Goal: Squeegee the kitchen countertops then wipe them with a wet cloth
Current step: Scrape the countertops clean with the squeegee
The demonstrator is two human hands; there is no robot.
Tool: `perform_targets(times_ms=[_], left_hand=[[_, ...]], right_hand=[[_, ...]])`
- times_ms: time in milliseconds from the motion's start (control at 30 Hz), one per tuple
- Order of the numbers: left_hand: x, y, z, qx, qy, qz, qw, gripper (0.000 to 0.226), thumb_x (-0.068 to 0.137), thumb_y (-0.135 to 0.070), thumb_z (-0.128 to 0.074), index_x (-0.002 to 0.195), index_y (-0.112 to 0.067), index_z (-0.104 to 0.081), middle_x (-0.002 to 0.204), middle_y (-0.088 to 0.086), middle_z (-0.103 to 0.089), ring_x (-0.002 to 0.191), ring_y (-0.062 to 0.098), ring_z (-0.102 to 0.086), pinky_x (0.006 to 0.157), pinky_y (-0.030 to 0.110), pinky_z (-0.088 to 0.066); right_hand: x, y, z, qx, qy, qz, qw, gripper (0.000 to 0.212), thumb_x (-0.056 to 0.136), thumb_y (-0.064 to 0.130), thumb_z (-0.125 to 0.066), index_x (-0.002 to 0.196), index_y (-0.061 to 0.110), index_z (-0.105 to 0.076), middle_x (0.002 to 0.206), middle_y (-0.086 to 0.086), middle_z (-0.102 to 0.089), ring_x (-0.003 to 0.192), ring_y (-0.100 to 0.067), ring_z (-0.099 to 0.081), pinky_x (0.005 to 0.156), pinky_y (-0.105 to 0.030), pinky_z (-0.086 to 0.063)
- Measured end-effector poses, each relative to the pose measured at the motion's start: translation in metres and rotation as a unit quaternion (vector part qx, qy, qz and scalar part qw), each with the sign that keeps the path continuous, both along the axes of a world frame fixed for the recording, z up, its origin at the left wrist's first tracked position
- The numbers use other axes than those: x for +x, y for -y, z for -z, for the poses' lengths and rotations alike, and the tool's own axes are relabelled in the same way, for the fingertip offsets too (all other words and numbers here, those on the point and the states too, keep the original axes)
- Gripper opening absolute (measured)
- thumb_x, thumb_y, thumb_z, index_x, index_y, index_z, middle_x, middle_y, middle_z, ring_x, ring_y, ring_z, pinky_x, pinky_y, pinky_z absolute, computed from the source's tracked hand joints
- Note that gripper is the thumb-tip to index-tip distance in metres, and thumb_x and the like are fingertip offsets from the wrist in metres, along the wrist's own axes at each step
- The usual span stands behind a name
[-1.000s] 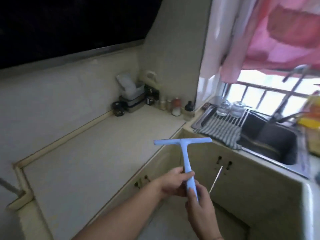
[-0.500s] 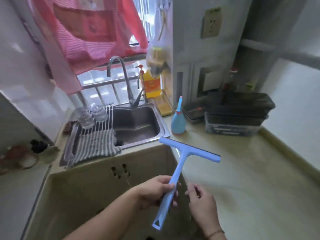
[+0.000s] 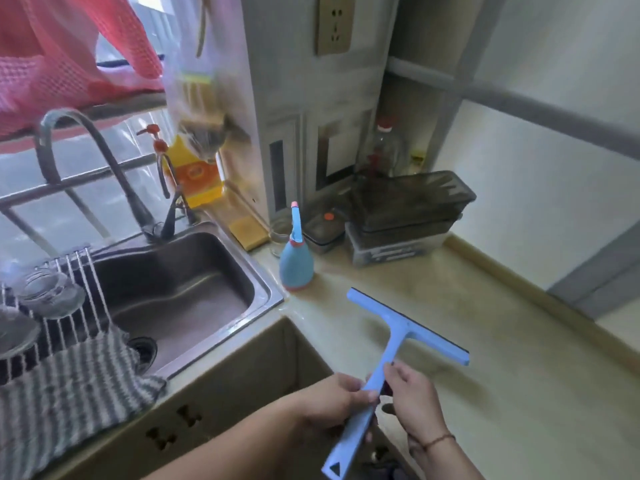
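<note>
A light blue T-shaped squeegee (image 3: 388,344) hangs in the air over the front edge of the beige countertop (image 3: 502,368), its blade pointing away from me and tilted down to the right. My left hand (image 3: 332,400) grips the middle of its handle. My right hand (image 3: 415,403) touches the handle just above, fingers curled around it. A grey striped cloth (image 3: 69,393) lies draped over the sink's near left corner.
A steel sink (image 3: 180,292) with a curved tap (image 3: 90,161) sits to the left, with glasses on a drying rack. A blue spray bottle (image 3: 296,261), dark storage boxes (image 3: 408,209) and bottles stand at the back of the counter. A wall runs along the right.
The view swung right from the left counter to the sink and on to the right counter. The squeegee moved right over that counter. My right hand closed back onto the handle.
</note>
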State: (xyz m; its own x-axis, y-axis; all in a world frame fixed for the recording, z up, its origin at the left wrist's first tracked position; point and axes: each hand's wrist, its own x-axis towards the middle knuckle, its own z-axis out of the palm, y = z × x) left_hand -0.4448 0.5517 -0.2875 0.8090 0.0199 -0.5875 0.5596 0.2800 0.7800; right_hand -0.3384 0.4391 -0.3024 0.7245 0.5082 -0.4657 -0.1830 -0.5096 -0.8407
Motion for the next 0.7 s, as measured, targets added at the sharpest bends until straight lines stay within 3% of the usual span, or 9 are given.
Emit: perform_targets(times_ms=[133, 267, 433, 700], left_hand=[[0.024, 0.005, 0.006, -0.07, 0.005, 0.053, 0.996, 0.017, 0.097, -0.024, -0.055, 0.095, -0.008, -0.052, 0.072, 0.004, -0.068, 0.06, 0.016, -0.065, 0.061, 0.028, -0.053], [0.062, 0.018, 0.003, -0.103, -0.027, 0.015, 0.994, 0.016, 0.097, -0.023, -0.052, 0.096, -0.007, -0.051, 0.072, 0.011, -0.06, 0.056, 0.023, -0.06, 0.054, 0.03, -0.05], [0.133, 0.019, -0.004, -0.023, -0.033, 0.011, 0.999, 0.019, 0.099, -0.028, -0.049, 0.098, -0.01, -0.054, 0.077, 0.007, -0.058, 0.051, 0.017, -0.053, 0.048, 0.022, -0.045], [0.249, 0.021, 0.007, 0.027, -0.058, -0.029, 0.998, 0.02, 0.098, -0.031, -0.049, 0.097, -0.013, -0.057, 0.077, 0.005, -0.053, 0.05, 0.014, -0.043, 0.046, 0.018, -0.035]], right_hand=[[0.028, 0.01, -0.012, 0.008, -0.036, 0.109, 0.993, 0.03, 0.101, 0.012, -0.042, 0.087, -0.005, -0.063, 0.083, -0.016, -0.073, 0.073, -0.032, -0.067, 0.067, -0.05, -0.057], [0.063, 0.015, -0.025, 0.025, -0.055, 0.176, 0.983, 0.03, 0.103, 0.013, -0.037, 0.088, -0.004, -0.058, 0.088, -0.02, -0.069, 0.069, -0.034, -0.064, 0.056, -0.039, -0.055], [0.127, 0.009, -0.018, 0.053, -0.074, 0.232, 0.969, 0.028, 0.104, 0.015, -0.035, 0.09, 0.0, -0.055, 0.087, -0.018, -0.067, 0.07, -0.034, -0.064, 0.062, -0.048, -0.057], [0.245, -0.001, 0.007, 0.058, -0.086, 0.258, 0.961, 0.033, 0.1, 0.01, -0.035, 0.079, 0.0, -0.058, 0.084, -0.02, -0.065, 0.068, -0.031, -0.062, 0.058, -0.04, -0.054]])
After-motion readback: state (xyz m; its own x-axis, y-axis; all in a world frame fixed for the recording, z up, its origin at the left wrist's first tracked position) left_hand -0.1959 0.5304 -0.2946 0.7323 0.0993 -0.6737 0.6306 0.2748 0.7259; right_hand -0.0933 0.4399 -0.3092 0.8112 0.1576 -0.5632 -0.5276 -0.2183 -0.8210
